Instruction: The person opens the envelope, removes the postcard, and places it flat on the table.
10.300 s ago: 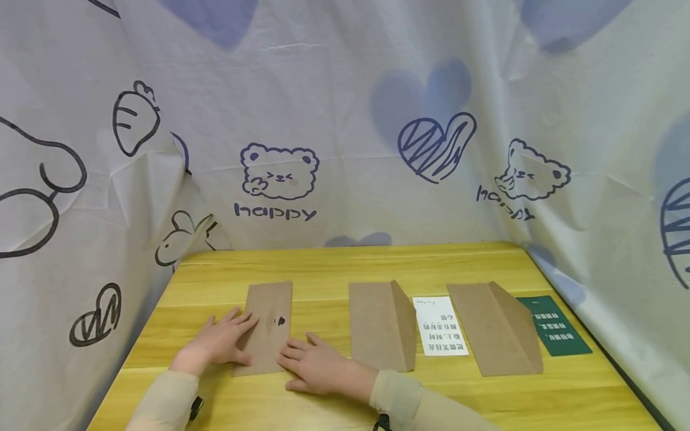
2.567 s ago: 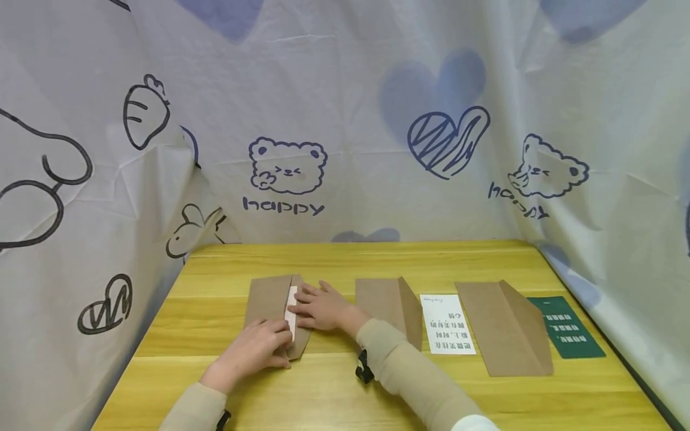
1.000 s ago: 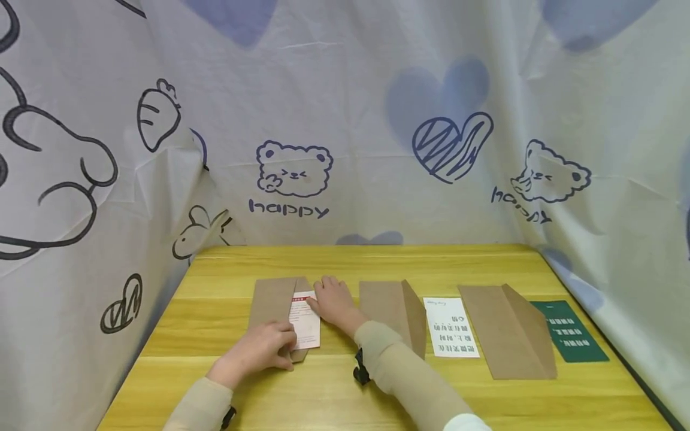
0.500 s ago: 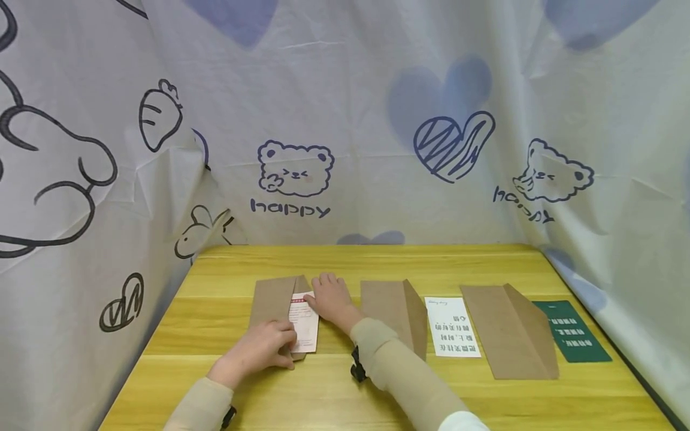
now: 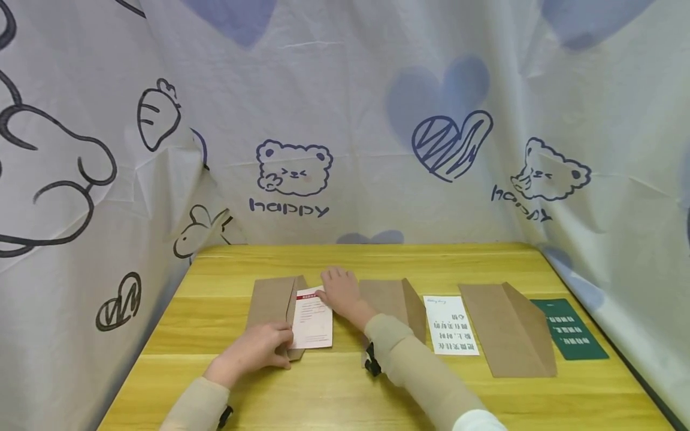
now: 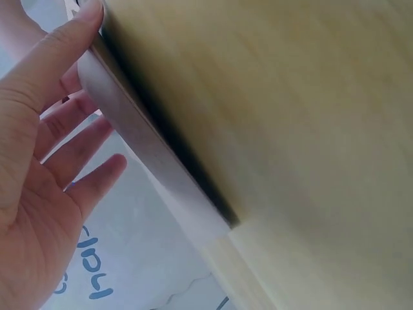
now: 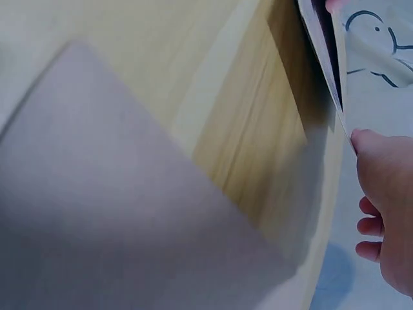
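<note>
A brown paper envelope (image 5: pixel 272 297) lies at the left of the table, its narrow flap folded out to the right. My left hand (image 5: pixel 259 348) pinches its near edge by the opening; in the left wrist view the thumb lies along the envelope's rim (image 6: pixel 139 132), other fingers behind. A white card (image 5: pixel 314 326) with a red band and small print extends from the opening, its left edge at or inside the envelope; I cannot tell which. With thumb and fingertips, my right hand (image 5: pixel 343 294) pinches the card's far right corner, slightly raised in the right wrist view.
A second envelope (image 5: pixel 383 297) lies partly under the right forearm, beside a white card (image 5: pixel 451 325) with dark characters. Farther right are a third envelope (image 5: pixel 501 332) and a green card (image 5: pixel 578 329) partly under its flap. A patterned curtain (image 5: pixel 366 179) surrounds the wooden table (image 5: pixel 345 389).
The card has slid rightward out of the left envelope, from a thin white strip to most of its printed face. The right hand moved right with it; the left hand stays at the envelope's opening.
</note>
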`<state>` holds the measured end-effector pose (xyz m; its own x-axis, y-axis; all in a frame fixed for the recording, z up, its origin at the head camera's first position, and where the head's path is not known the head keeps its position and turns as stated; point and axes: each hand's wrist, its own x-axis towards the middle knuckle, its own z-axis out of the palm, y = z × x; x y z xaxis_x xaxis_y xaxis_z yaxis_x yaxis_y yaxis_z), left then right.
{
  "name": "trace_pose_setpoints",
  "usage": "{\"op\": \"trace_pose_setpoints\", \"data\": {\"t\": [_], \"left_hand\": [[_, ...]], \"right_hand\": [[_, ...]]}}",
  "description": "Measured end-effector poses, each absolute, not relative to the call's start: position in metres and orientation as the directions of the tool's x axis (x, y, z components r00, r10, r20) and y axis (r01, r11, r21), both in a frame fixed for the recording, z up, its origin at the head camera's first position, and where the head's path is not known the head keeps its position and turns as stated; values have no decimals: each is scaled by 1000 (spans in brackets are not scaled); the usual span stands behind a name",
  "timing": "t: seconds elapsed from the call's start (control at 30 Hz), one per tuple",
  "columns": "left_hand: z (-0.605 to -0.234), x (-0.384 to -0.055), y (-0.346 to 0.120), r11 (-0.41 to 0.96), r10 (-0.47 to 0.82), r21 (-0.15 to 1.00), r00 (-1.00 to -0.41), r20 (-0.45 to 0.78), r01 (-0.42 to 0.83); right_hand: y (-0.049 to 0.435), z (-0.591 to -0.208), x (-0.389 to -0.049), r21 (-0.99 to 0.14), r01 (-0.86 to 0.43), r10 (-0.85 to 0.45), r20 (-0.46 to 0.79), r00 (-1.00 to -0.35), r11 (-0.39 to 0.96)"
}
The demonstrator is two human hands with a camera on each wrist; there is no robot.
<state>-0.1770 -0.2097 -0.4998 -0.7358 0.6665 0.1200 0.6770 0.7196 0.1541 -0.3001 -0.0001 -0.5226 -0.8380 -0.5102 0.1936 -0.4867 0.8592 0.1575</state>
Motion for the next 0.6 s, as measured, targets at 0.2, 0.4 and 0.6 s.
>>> {"op": "trace_pose_setpoints", "data": {"t": [0.2,0.4,0.6], "left_hand": [[-501,-178,-211,720,660,191,-743,110,668],[-503,-179,-213,731,649,199,-755,91,652],[-503,-179,-212,733,640,224,-763,90,642]], "right_hand": [[17,-521,-304,178,-490,-519,190,-834,853],[33,-518,-305,215,-499,-536,173,-826,839],[44,-517,-303,232,-480,-518,143,-843,846]]}}
